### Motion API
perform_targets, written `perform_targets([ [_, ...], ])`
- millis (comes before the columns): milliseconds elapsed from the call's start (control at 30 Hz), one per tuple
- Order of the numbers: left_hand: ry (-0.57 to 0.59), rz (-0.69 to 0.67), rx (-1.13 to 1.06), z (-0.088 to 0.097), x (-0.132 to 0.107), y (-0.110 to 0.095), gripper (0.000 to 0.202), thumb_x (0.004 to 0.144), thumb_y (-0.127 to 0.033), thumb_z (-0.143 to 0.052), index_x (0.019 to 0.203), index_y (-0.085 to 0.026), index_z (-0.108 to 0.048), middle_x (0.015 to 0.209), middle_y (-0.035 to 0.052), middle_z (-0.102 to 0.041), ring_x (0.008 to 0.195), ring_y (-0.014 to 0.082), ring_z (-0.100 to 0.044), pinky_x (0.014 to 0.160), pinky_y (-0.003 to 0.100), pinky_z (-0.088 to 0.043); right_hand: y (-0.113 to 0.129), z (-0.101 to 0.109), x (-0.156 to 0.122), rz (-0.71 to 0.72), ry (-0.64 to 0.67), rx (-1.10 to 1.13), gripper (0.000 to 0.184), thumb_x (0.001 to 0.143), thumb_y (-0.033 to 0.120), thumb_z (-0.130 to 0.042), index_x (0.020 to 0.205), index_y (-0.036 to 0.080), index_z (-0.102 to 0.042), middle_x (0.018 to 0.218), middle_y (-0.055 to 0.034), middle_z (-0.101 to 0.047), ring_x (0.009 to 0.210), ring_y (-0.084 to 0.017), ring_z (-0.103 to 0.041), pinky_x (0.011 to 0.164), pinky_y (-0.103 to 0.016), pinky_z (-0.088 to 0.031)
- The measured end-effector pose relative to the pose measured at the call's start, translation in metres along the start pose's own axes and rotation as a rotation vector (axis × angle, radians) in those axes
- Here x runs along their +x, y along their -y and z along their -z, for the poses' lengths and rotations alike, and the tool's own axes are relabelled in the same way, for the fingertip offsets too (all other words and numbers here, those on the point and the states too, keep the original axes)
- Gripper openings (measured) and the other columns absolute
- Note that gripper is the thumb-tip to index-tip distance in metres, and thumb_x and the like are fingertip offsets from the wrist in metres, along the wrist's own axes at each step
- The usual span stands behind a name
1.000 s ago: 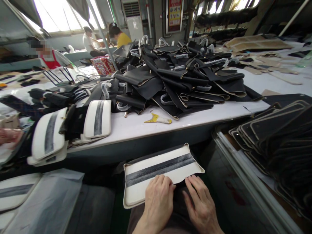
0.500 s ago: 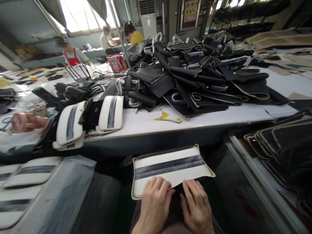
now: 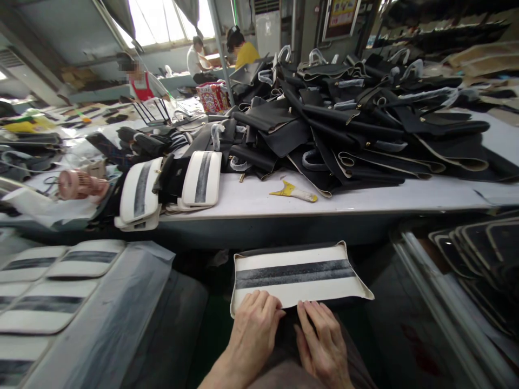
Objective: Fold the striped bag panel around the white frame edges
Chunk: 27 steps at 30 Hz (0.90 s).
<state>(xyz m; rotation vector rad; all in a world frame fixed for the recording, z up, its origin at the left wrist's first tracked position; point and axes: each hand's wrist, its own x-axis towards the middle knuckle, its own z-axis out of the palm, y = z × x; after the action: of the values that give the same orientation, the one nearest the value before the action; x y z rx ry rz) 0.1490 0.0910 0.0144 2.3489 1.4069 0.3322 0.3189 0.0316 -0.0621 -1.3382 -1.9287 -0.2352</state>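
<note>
Across my lap rests a bag piece [image 3: 292, 273], white on its upper face with a dark band along the middle and black material showing under its edges. Its corners are folded up. My left hand [image 3: 257, 329] pinches the near edge left of the middle, fingers curled over it. Just to the right, my right hand [image 3: 320, 335] grips the same edge, fingers pressed together and thumb tucked below. The undersides of my fingertips are hidden.
Ahead is a white table [image 3: 365, 200] with a heap of black bag pieces [image 3: 324, 119] and a yellow-tipped tool [image 3: 294, 191]. White striped flaps [image 3: 83, 259] lie at left. Dark panels [image 3: 482, 259] are stacked at right. A pink fan [image 3: 79, 185] and several people are farther back.
The view has turned a little to the left, so the table and heap sit farther right. Both hands keep to the near edge of the bag piece; little else differs.
</note>
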Motion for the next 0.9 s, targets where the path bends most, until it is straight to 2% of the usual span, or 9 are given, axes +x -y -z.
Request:
perform_targets([
  [67, -0.014, -0.017, -0.021, -0.001, 0.0, 0.003, 0.011, 0.093, -0.014, -0.052, 0.084, -0.02, -0.057, 0.087, 0.0026, -0.062, 0.08, 0.0215, -0.054, 0.071, 0.036, -0.041, 0.001, -0.002, 0.001, 0.017, -0.004, 0.013, 0.047, 0.093, 0.008, -0.053, 0.14, 0.004, -0.048, 0.124, -0.0188, -0.06, 0.12, -0.032, -0.052, 0.099, -0.05, -0.044],
  [133, -0.078, -0.045, -0.047, -0.002, -0.004, 0.006, 0.009, 0.092, -0.014, -0.054, 0.085, -0.019, -0.056, 0.085, 0.0023, -0.062, 0.078, 0.021, -0.054, 0.069, 0.035, -0.04, 0.002, -0.004, 0.001, 0.04, -0.006, 0.022, 0.045, 0.093, 0.007, -0.052, 0.138, 0.002, -0.05, 0.124, -0.02, -0.059, 0.12, -0.032, -0.052, 0.099, -0.05, -0.044],
  [233, -0.189, -0.079, -0.048, -0.003, -0.013, 0.01, 0.008, 0.092, -0.014, -0.053, 0.089, -0.02, -0.056, 0.083, 0.001, -0.062, 0.078, 0.021, -0.052, 0.072, 0.036, -0.038, 0.002, -0.006, 0.002, 0.07, 0.006, 0.023, 0.044, 0.093, 0.006, -0.052, 0.137, 0.001, -0.05, 0.124, -0.0204, -0.059, 0.121, -0.032, -0.052, 0.1, -0.05, -0.042],
  [333, -0.228, -0.076, -0.029, 0.002, -0.023, 0.016, 0.01, 0.093, -0.013, -0.052, 0.089, -0.021, -0.058, 0.086, 0.0015, -0.061, 0.08, 0.0208, -0.052, 0.074, 0.036, -0.037, 0.003, -0.007, 0.003, 0.086, 0.011, 0.019, 0.044, 0.094, 0.006, -0.053, 0.137, 0.001, -0.051, 0.123, -0.0201, -0.06, 0.12, -0.032, -0.052, 0.1, -0.049, -0.042],
  [500, -0.223, -0.09, 0.016, 0.014, -0.031, 0.03, 0.011, 0.094, -0.014, -0.052, 0.093, -0.021, -0.06, 0.089, 0.0021, -0.062, 0.082, 0.0202, -0.052, 0.076, 0.035, -0.038, 0.004, -0.007, 0.005, 0.09, 0.008, 0.018, 0.043, 0.094, 0.007, -0.053, 0.137, 0.002, -0.051, 0.121, -0.0195, -0.061, 0.117, -0.031, -0.054, 0.099, -0.049, -0.043],
  [633, -0.152, -0.107, 0.006, 0.019, -0.029, 0.038, 0.012, 0.094, -0.014, -0.051, 0.092, -0.021, -0.06, 0.087, 0.0023, -0.062, 0.081, 0.0201, -0.052, 0.074, 0.035, -0.038, 0.004, -0.006, 0.005, 0.087, -0.006, 0.021, 0.044, 0.094, 0.008, -0.054, 0.138, 0.002, -0.05, 0.121, -0.0194, -0.061, 0.116, -0.03, -0.055, 0.098, -0.048, -0.043],
  [767, -0.086, -0.092, -0.087, 0.021, -0.023, 0.041, 0.012, 0.093, -0.014, -0.052, 0.089, -0.021, -0.061, 0.087, 0.0015, -0.063, 0.083, 0.0198, -0.053, 0.074, 0.035, -0.038, 0.007, -0.006, 0.007, 0.101, 0.01, 0.047, 0.04, 0.094, 0.007, -0.053, 0.134, 0.002, -0.054, 0.122, -0.0193, -0.061, 0.118, -0.031, -0.054, 0.101, -0.049, -0.041],
  [900, -0.116, -0.029, -0.12, 0.02, -0.019, 0.037, 0.015, 0.094, -0.016, -0.051, 0.081, -0.02, -0.058, 0.082, 0.0006, -0.062, 0.082, 0.0192, -0.053, 0.075, 0.037, -0.036, 0.014, -0.011, 0.009, 0.115, 0.014, 0.059, 0.036, 0.094, 0.007, -0.051, 0.128, 0.001, -0.059, 0.122, -0.019, -0.061, 0.119, -0.03, -0.053, 0.103, -0.048, -0.04],
])
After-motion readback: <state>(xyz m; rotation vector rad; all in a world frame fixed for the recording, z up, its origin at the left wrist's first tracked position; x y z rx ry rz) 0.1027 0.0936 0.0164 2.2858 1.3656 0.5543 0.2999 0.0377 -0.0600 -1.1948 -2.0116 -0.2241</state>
